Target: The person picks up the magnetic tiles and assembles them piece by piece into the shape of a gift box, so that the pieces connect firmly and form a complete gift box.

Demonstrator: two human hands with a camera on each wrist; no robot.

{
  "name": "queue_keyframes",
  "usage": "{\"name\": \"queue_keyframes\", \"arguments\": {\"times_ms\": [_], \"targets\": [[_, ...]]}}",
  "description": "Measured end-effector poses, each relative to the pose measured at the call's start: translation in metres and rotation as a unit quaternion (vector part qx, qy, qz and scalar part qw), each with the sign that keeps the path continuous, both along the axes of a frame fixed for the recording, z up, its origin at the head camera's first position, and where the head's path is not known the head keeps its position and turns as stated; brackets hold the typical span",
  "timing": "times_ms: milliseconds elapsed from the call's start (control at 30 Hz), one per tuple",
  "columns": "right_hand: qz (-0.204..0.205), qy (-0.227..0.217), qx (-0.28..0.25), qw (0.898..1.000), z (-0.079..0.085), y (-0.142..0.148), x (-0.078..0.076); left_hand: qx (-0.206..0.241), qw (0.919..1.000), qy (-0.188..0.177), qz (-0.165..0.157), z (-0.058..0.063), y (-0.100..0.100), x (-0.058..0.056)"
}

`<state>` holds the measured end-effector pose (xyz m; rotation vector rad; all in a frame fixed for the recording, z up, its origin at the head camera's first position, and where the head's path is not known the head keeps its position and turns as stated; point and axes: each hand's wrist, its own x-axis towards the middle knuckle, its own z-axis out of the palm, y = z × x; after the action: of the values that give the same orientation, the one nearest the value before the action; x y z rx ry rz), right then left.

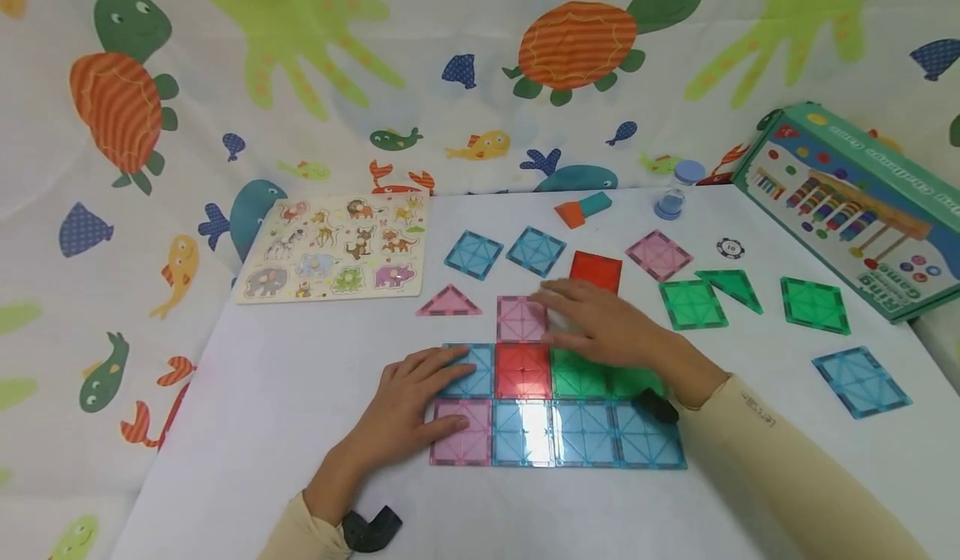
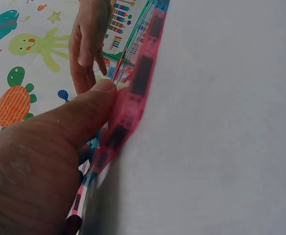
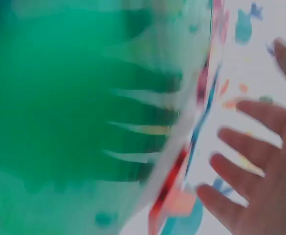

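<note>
My left hand (image 1: 408,402) rests on the left end of a flat block of magnetic tiles, its fingers on a blue square tile (image 1: 480,372) and its thumb on a pink square tile (image 1: 463,447). In the left wrist view the thumb (image 2: 91,107) lies on the pink tile's edge. My right hand (image 1: 603,318) hovers with fingers spread beside an upper pink square tile (image 1: 519,320), nothing in its grasp. Below it are a red square tile (image 1: 522,372) and green square tiles (image 1: 577,374). Blue square tiles (image 1: 585,435) form the front row. The right wrist view is blurred.
Loose tiles lie behind and to the right: a pink triangle (image 1: 449,302), a red tile (image 1: 596,271), a green square (image 1: 815,305) and a blue square (image 1: 861,382). An animal puzzle board (image 1: 337,247) lies back left. A game box (image 1: 855,210) stands back right.
</note>
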<state>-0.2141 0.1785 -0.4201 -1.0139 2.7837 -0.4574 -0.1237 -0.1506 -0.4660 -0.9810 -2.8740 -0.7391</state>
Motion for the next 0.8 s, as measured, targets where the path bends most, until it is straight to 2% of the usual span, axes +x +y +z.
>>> {"name": "queue_keyframes", "arguments": {"times_ms": [133,200,233,333,467,600,800], "targets": [[-0.118,0.049,0.012,0.992,0.000,0.031,-0.032,0.001,1.0000,0.006,0.001,-0.001,0.001,0.000],[-0.151,0.047,0.024,0.987,-0.002,0.043,-0.044,0.002,1.0000,0.007,0.001,0.000,0.001,0.000],[-0.155,0.039,0.027,0.987,-0.003,0.047,-0.048,0.004,1.0000,0.007,0.000,0.000,0.001,0.001],[-0.145,0.009,0.025,0.989,-0.007,0.053,-0.054,0.006,1.0000,0.007,-0.001,0.001,0.001,0.001],[-0.133,-0.011,0.000,0.991,-0.010,0.053,-0.052,0.004,1.0000,0.005,-0.002,0.001,0.001,0.001],[-0.119,-0.019,-0.013,0.993,-0.010,0.048,-0.042,0.002,1.0000,0.002,-0.004,0.001,0.001,0.001],[-0.066,-0.030,-0.015,0.997,-0.005,0.040,-0.022,0.002,1.0000,0.006,-0.002,0.001,0.001,0.001]]}}
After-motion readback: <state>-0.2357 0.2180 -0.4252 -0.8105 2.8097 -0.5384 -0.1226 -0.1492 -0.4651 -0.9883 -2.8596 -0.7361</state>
